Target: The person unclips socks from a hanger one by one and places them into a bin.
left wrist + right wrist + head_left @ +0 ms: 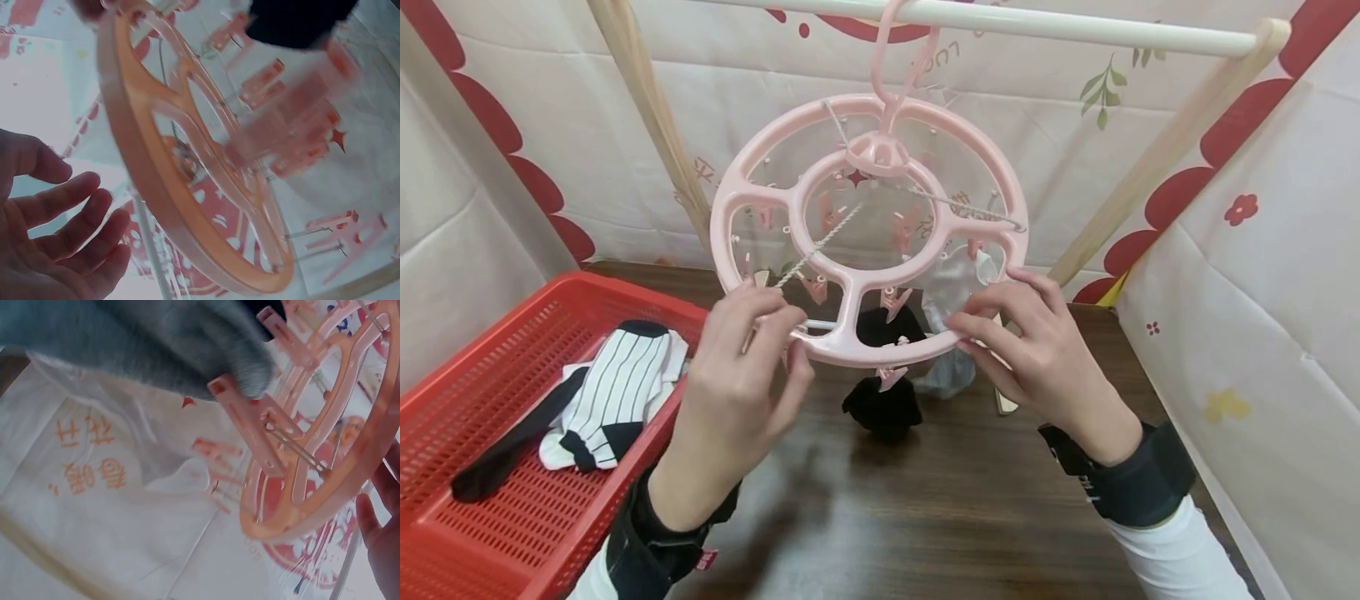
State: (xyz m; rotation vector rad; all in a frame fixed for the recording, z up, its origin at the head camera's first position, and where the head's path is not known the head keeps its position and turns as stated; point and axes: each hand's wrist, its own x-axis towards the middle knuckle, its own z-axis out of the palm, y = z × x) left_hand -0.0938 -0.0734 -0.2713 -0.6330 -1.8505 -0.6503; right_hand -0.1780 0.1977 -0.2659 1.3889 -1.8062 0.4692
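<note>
A round pink clip hanger (868, 354) hangs by its hook from a white rod. My right hand (1037, 358) pinches its near right rim between thumb and fingers. Close by the near left rim is my left hand (737, 392); in the left wrist view its loosely bent fingers (81, 219) stand apart from the ring. Pink clips (247, 425) dangle beneath the hanger. A black sock (883, 408), a grey-blue sock (187, 350) and a sheer whitish sock (150, 456) hang below it, the grey-blue one blurred in the right wrist view.
On the left stands a red basket (561, 292) holding a striped white-and-black sock (625, 367), a dark sock (520, 437) and other white fabric. The white rod (1075, 29) rests on wooden legs (1172, 158). Below is a dark wooden tabletop (880, 517), with printed cloth walls around.
</note>
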